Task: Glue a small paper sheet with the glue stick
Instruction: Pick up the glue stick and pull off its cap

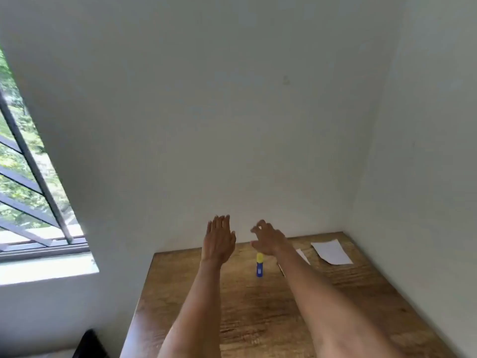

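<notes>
Item one, window [31, 182]: barred, far left of the glue stick, off the desk; it lights the room.

Item two, my left hand [218, 240]: raised left of the glue stick, palm flat, fingers spread, holding nothing. I judge it is hanging ready to steady the work.

Item three, glue stick [259, 264]: blue body, yellow cap on, upright on the desk [206, 306], between my two forearms. Untouched, so I read the task as not yet started.

Item four, my right hand [267, 240]: just above and behind the glue stick, fingers loosely curled and apart, empty. Probably placed to take the stick.

Item five, paper sheet [331, 251]: white, flat on the desk, well right of the glue stick near the wall. A second white piece [302, 255] shows beside my right forearm, mostly hidden.
</notes>
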### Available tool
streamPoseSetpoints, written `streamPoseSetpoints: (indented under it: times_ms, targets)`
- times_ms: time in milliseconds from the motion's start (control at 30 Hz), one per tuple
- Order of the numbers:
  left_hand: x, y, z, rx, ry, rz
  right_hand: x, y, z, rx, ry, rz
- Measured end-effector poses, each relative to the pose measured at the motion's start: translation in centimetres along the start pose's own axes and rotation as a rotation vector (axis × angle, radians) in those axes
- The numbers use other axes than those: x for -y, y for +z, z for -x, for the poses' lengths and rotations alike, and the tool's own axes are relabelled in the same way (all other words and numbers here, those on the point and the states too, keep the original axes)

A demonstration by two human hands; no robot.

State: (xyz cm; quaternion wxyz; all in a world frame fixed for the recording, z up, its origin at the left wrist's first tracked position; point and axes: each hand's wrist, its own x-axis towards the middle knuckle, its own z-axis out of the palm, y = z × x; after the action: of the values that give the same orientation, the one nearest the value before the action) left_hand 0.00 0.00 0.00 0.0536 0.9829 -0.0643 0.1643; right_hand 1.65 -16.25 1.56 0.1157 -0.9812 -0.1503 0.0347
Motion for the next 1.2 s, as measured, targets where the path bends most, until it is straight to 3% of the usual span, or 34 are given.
streamPoseSetpoints:
  times_ms: [100, 167, 267, 400, 500, 633, 833, 933, 1033, 1200]
  targets:
    - [-0.9, 3.3, 1.5, 0.198, 0.012, -0.023, -1.4, 2.6, 0.1, 0.246, 0.062, -0.009]
    - [-1.5, 5.6, 2.4, 0.285, -0.006, -0.012, -2.1, 4.3, 0.0, 0.321, 0.065, -0.042]
    - [-2.3, 8.0, 2.5, 0.399, -0.043, 0.095, -2.5, 5.3, -0.9, 0.282, 0.061, -0.107]
    - [-3.9, 9.6, 1.8, 0.537, -0.214, 0.467, -2.2, 5.7, -1.8, 0.23, 0.057, -0.215]
    - [-4.7, 9.5, 0.6, 0.446, -0.375, 0.781, -2.5, 5.0, -2.5, 0.164, 0.03, -0.306]
    - [-4.2, 9.0, -0.7, 0.308, -0.314, 0.734, -3.3, 3.3, -3.1, 0.159, -0.007, -0.346]
    - [-2.8, 7.3, -0.6, 0.376, -0.145, 0.722, -2.9, 0.8, -4.2, 0.373, -0.088, -0.348]
    - [-0.3, 7.3, 0.5, 0.383, -0.111, 0.743, -2.6, -0.4, -5.3, 0.366, -0.145, -0.382]
    - [2.3, 7.8, 2.1, 0.299, -0.22, 0.83, -2.7, -0.3, -6.1, 0.251, -0.163, -0.409]
    - [3.3, 8.3, 3.5, 0.091, -0.454, 0.984, -1.7, 5.1, -6.5, 0.129, -0.082, -0.67]
